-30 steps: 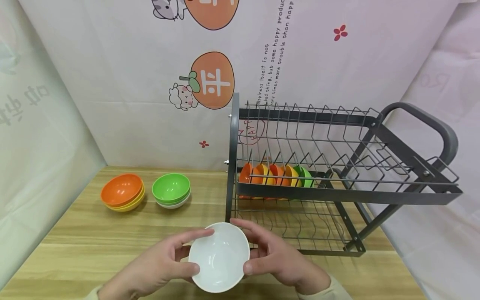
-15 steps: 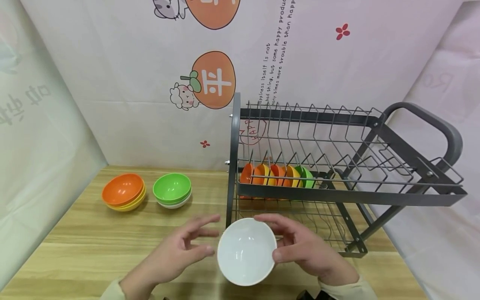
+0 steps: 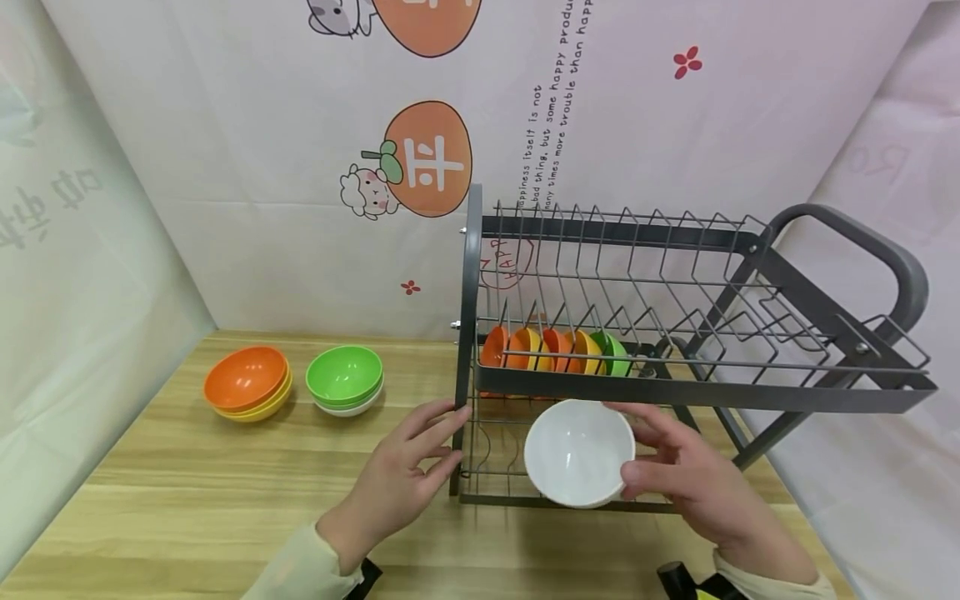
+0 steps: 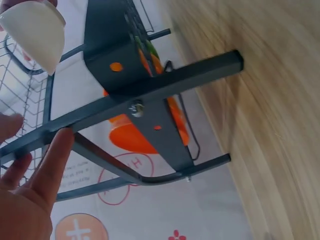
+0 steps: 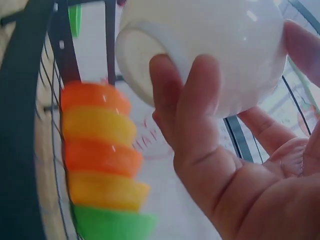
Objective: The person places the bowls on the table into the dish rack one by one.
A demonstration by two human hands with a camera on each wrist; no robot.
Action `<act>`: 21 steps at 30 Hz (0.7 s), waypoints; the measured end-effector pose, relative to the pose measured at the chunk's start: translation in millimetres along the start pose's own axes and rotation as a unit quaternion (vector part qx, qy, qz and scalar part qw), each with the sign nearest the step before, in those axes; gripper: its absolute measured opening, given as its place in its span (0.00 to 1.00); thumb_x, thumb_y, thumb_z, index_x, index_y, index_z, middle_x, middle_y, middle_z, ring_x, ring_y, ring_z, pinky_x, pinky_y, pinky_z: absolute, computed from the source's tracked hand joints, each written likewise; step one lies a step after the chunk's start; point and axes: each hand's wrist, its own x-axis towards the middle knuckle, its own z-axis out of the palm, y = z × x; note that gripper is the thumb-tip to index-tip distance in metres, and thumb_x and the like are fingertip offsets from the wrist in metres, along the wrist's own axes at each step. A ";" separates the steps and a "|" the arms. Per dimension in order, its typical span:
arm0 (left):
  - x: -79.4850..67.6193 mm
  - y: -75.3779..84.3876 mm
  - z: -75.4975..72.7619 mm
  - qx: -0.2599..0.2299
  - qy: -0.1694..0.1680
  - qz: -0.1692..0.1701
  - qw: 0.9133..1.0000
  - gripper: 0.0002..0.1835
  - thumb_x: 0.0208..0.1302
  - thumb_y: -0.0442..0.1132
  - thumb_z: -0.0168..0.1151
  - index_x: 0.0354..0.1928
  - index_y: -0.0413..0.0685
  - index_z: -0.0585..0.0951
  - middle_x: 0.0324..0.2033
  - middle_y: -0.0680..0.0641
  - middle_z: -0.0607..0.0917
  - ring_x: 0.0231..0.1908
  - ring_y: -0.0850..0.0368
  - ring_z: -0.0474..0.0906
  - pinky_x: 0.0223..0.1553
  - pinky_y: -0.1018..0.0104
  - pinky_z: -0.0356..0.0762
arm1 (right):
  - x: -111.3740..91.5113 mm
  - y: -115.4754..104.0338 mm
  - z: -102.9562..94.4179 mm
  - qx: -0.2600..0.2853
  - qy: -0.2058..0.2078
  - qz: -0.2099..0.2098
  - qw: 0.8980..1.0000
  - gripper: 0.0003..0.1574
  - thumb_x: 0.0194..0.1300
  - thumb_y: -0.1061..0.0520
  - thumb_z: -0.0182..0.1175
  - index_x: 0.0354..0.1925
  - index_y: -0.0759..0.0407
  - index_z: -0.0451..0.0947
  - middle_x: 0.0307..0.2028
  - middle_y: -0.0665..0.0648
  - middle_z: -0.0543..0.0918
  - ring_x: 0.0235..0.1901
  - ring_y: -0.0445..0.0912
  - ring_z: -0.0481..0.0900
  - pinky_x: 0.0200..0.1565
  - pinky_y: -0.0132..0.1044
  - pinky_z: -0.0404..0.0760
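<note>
My right hand [image 3: 693, 471] grips a white bowl [image 3: 579, 454] at its right side, thumb at the rim and fingers behind. The bowl's inside faces the head camera, and it overlaps the lower tier of the dark dish rack [image 3: 570, 383]. In the right wrist view, two fingertips press by the foot ring of the bowl [image 5: 225, 55]. My left hand [image 3: 405, 467] has its fingers loosely extended at the rack's left upright [image 4: 165, 82], fingertips right at the bar. On the lower tier, orange, yellow and green bowls [image 3: 555, 352] stand on edge in a row.
Left on the wooden table [image 3: 187, 517] sits a stack of orange and yellow bowls [image 3: 246, 382]. Beside it is a stack of green and white bowls [image 3: 344, 379]. The rack's upper wire tier [image 3: 622, 275] overhangs the lower one. A printed cloth [image 3: 285, 167] hangs behind.
The white bowl went from both hands into my right hand alone, moving right and up to the rack's front. My left hand let go of it and moved right to the rack's upright.
</note>
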 end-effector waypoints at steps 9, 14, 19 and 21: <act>1.5 -13.3 6.4 0.107 0.030 0.074 0.991 0.28 0.59 0.30 0.62 0.63 0.48 0.71 0.55 0.44 0.72 0.43 0.55 0.77 0.34 0.78 0.77 | -9.3 -11.7 -14.3 -0.213 0.159 0.070 0.961 0.36 0.60 0.56 0.64 0.63 0.62 0.62 0.57 0.72 0.67 0.41 0.55 0.81 0.36 0.46 0.83; 1.3 -16.5 8.6 0.109 0.040 0.087 0.989 0.25 0.63 0.33 0.59 0.63 0.47 0.71 0.54 0.43 0.72 0.41 0.55 0.77 0.34 0.78 0.77 | -6.1 -19.1 -19.0 -0.371 0.196 0.142 0.897 0.48 0.56 0.39 0.65 0.63 0.67 0.62 0.58 0.73 0.67 0.47 0.60 0.78 0.38 0.50 0.81; 1.2 -15.3 9.1 0.107 0.042 0.076 0.990 0.25 0.61 0.31 0.60 0.62 0.46 0.72 0.54 0.44 0.72 0.41 0.56 0.76 0.31 0.79 0.76 | -0.5 -20.2 -25.4 -0.500 0.213 0.136 0.828 0.53 0.56 0.32 0.60 0.70 0.55 0.56 0.54 0.78 0.68 0.45 0.66 0.75 0.40 0.60 0.74; 1.3 -14.6 9.3 0.106 0.045 0.072 0.991 0.25 0.61 0.30 0.60 0.61 0.45 0.73 0.54 0.44 0.72 0.41 0.56 0.76 0.30 0.80 0.76 | 2.9 -19.5 -29.4 -0.533 0.216 0.125 0.808 0.54 0.56 0.31 0.59 0.71 0.52 0.53 0.51 0.78 0.71 0.46 0.70 0.72 0.41 0.63 0.71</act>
